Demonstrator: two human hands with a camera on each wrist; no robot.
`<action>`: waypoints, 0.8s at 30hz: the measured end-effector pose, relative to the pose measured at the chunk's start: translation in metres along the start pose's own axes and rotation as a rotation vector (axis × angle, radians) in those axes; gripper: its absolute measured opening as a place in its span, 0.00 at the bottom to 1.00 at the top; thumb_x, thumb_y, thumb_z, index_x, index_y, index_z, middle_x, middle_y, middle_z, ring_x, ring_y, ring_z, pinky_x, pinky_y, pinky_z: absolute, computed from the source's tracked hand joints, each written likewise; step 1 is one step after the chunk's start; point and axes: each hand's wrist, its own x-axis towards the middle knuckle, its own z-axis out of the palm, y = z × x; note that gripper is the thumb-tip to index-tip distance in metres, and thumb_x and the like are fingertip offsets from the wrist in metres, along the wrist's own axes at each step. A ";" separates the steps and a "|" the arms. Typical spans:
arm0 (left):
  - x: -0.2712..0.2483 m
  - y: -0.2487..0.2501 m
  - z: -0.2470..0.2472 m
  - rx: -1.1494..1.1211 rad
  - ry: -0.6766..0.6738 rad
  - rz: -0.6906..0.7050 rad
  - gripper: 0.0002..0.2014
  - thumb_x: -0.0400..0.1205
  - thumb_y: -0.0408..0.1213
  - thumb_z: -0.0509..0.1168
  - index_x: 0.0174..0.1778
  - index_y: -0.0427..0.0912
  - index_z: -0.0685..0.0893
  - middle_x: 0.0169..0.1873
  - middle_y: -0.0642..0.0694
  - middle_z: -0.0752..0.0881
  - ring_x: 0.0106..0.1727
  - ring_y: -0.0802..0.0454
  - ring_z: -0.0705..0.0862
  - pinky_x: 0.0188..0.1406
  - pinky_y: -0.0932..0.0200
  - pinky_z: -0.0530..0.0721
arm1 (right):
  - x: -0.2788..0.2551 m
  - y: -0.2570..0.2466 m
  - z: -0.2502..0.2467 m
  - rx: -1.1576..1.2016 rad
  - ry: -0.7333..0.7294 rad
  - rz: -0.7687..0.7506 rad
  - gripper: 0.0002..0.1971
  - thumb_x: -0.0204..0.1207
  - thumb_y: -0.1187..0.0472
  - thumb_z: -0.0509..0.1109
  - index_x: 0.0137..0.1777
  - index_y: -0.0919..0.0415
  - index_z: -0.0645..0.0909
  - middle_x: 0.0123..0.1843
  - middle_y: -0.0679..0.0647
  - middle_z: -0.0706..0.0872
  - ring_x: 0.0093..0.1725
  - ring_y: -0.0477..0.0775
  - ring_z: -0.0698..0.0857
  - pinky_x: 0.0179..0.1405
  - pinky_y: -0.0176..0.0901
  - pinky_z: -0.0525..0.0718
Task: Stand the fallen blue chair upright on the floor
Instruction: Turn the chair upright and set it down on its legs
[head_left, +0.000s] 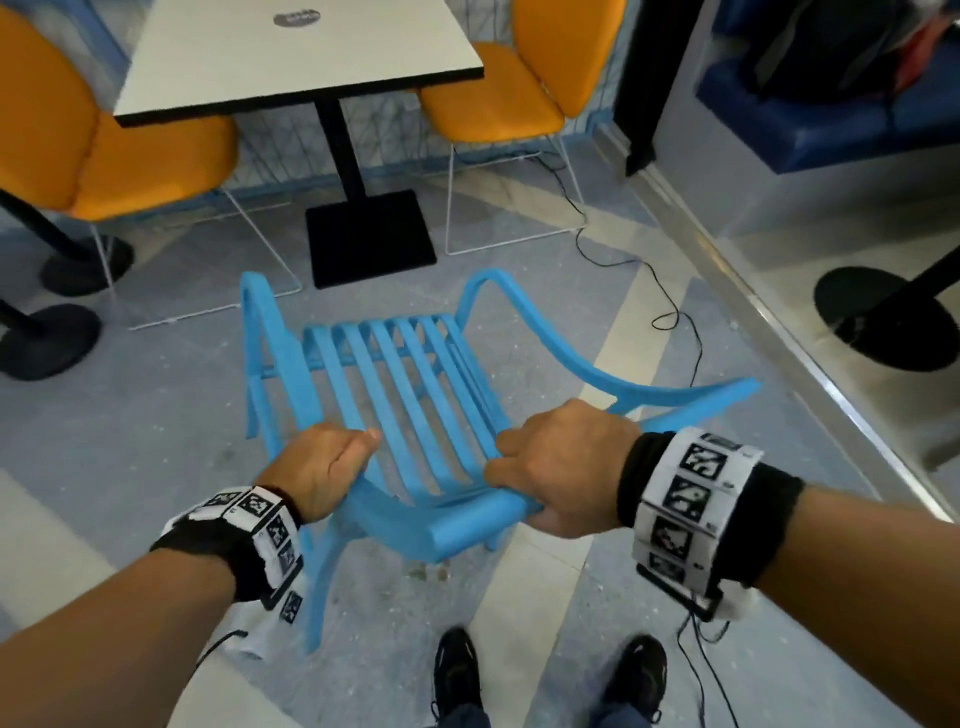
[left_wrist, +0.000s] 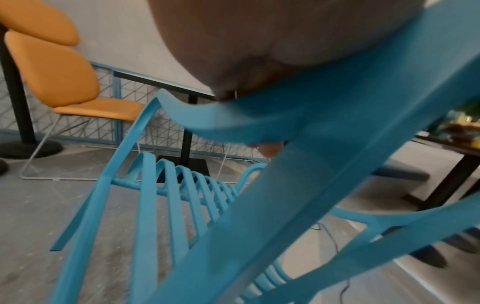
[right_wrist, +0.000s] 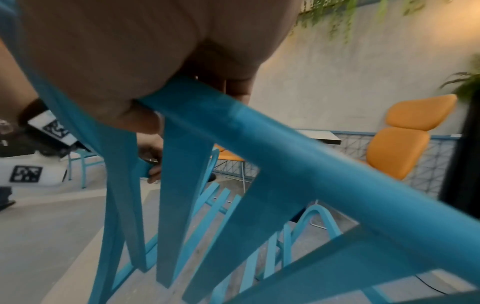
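Observation:
The blue slatted chair is in front of me in the head view, tilted, with its backrest top rail toward me and its seat slats running away. My left hand grips the left end of the top rail, thumb on top. My right hand grips the right end of the same rail, fingers curled under it. One rear leg hangs down near my feet. In the left wrist view my palm lies on the blue rail. In the right wrist view my fingers wrap the rail.
A white table on a black pedestal base stands just beyond the chair. Orange chairs flank it. A black cable trails on the floor at right. A round black base is at far right. My shoes are below.

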 end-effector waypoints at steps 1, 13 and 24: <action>-0.008 0.008 -0.007 -0.017 -0.042 -0.049 0.32 0.78 0.64 0.45 0.24 0.42 0.77 0.22 0.44 0.82 0.29 0.46 0.81 0.39 0.44 0.82 | 0.007 -0.006 0.003 0.003 0.026 -0.023 0.12 0.70 0.50 0.67 0.50 0.54 0.77 0.45 0.56 0.83 0.40 0.66 0.83 0.30 0.51 0.72; -0.147 0.061 -0.033 0.555 -0.394 -0.180 0.10 0.78 0.47 0.61 0.55 0.53 0.76 0.54 0.50 0.78 0.53 0.43 0.84 0.50 0.46 0.81 | 0.049 -0.051 0.055 0.165 0.139 0.124 0.20 0.60 0.39 0.72 0.39 0.55 0.76 0.38 0.55 0.85 0.40 0.62 0.83 0.38 0.50 0.80; -0.208 0.007 0.006 0.444 -0.256 -0.343 0.12 0.81 0.46 0.62 0.57 0.46 0.78 0.53 0.45 0.81 0.47 0.40 0.85 0.45 0.47 0.82 | 0.078 -0.067 0.077 0.013 -0.039 0.002 0.15 0.71 0.46 0.68 0.48 0.57 0.77 0.49 0.57 0.82 0.53 0.62 0.78 0.46 0.52 0.76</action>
